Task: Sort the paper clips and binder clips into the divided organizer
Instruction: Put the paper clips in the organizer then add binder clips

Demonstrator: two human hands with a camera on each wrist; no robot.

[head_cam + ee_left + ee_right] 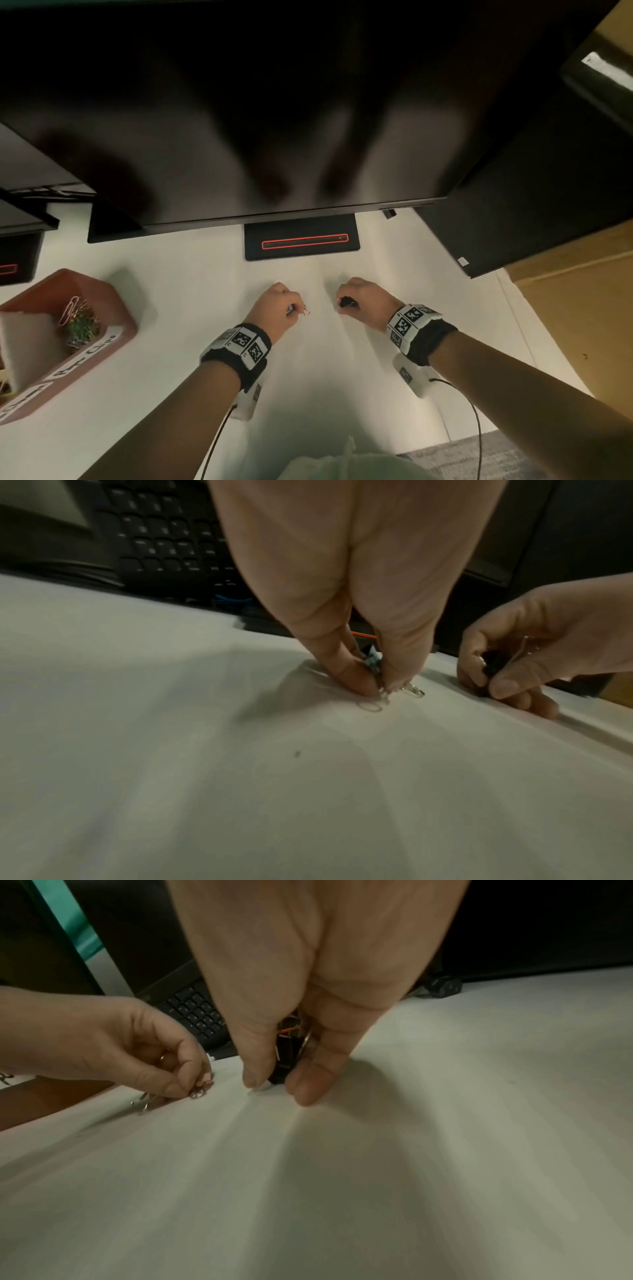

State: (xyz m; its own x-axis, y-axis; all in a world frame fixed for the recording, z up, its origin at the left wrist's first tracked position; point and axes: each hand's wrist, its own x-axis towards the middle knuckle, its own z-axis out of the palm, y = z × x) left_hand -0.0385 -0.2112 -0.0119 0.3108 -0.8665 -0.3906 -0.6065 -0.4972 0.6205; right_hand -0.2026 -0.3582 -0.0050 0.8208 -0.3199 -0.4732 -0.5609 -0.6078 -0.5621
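My left hand (pixel 291 306) pinches a small binder clip (pixel 476 660) with silver wire handles (pixel 306 311) against the white desk. In the left wrist view its teal body shows between thumb and finger, the wire loops (pixel 416 689) sticking out at the tips. A little to the right, my right hand (pixel 346 303) grips a black binder clip (pixel 286 1058) between thumb and fingers, low over the desk. The divided organizer (pixel 113 301), a reddish-brown box with white labels, stands at the far left and holds paper clips (pixel 73 308) in one compartment.
A dark monitor (pixel 239 137) hangs over the back of the desk, its stand base (pixel 301 241) just behind my hands. A black keyboard (pixel 157 536) lies behind. A black box (pixel 531 212) and cardboard (pixel 575 301) sit on the right.
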